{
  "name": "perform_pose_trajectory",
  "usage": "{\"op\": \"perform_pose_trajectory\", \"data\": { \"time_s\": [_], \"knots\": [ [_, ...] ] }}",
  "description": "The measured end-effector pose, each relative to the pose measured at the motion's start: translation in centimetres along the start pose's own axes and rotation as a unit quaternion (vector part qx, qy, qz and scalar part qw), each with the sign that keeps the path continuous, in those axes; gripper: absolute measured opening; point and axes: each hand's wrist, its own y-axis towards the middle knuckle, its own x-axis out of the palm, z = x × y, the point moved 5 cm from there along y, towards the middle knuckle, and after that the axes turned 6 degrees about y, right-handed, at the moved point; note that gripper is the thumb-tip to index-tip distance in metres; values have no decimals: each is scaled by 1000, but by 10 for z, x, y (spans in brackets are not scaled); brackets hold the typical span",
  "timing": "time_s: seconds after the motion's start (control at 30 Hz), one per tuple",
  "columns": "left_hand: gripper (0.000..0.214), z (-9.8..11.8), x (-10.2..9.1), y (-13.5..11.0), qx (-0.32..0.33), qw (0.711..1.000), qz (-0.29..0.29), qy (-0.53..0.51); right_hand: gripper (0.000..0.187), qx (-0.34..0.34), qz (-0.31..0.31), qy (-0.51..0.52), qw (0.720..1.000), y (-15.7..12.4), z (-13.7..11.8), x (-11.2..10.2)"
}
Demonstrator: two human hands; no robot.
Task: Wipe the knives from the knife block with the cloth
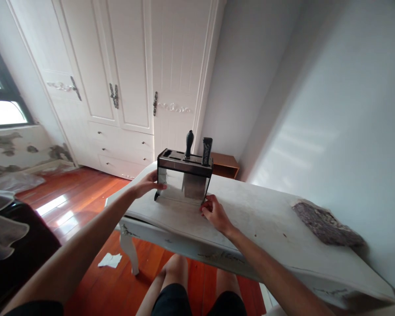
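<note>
A knife block (pixel 172 188) with clear sides and a dark slotted top stands upright on the white table. Two black handles rise from its slots: a rounded, slender handle (pixel 189 144) and a broad, flat-sided knife handle (pixel 206 151). Below the flat handle, a wide blade (pixel 194 186) shows through the clear front. My left hand (pixel 149 183) grips the block's left end, thumb across the front and fingers behind. At the lower right corner, my right hand (pixel 214 213) is closed in a pinch against the block's edge; its fingertips are partly hidden.
The white table (pixel 246 215) runs along the wall to the right, with a folded dark patterned cloth (pixel 327 223) near its far edge. Behind stand a small brown wooden cabinet (pixel 227 163) and a white wardrobe (pixel 131 66). White paper (pixel 110 260) lies on the floor.
</note>
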Motion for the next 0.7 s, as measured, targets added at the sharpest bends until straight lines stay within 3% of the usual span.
{"op": "perform_pose_trajectory", "data": {
  "time_s": [0.17,0.37,0.5,0.7],
  "knots": [
    [49,-9,-43,-15,-11,1000,24,0,35,21,-33,-13,999,18,-10,46],
    [53,-29,-82,-22,-15,997,64,-39,34,4,-46,-46,998,33,-22,84],
    [54,-41,-96,-24,-12,996,70,-56,35,5,-61,-45,997,40,-25,101],
    [59,-48,-102,-30,-34,984,172,-30,36,21,-72,-47,996,48,-26,116]
  ]
}}
